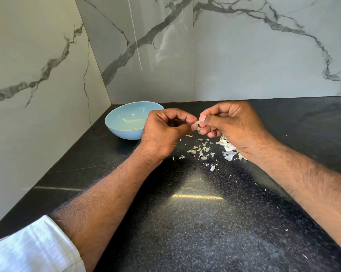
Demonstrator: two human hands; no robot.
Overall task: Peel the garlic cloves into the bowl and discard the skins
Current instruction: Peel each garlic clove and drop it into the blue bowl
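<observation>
We pinch the garlic clove (pixel 197 122) between both sets of fingertips — left hand (pixel 163 132) and right hand (pixel 230 122) meeting above the counter (pixel 185 222). The bowl (pixel 126 122) sits just left, behind our left hand — the nearer one; skins (pixel 203 150) lie scattered below.

glossy speckled black stone counter (pixel 195 222); polished marble-look wall (pixel 254 55); smooth bowl (pixel 114 126); papery skins (pixel 202 150).

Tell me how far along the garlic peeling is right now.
Partly done. Loose skins lie scattered on the counter, so some peeling has happened. In hand: the left hand and right hand pinch one clove between them. Left: the bowl shows only a small yellowish bit, and the skins are not yet discarded.
</observation>
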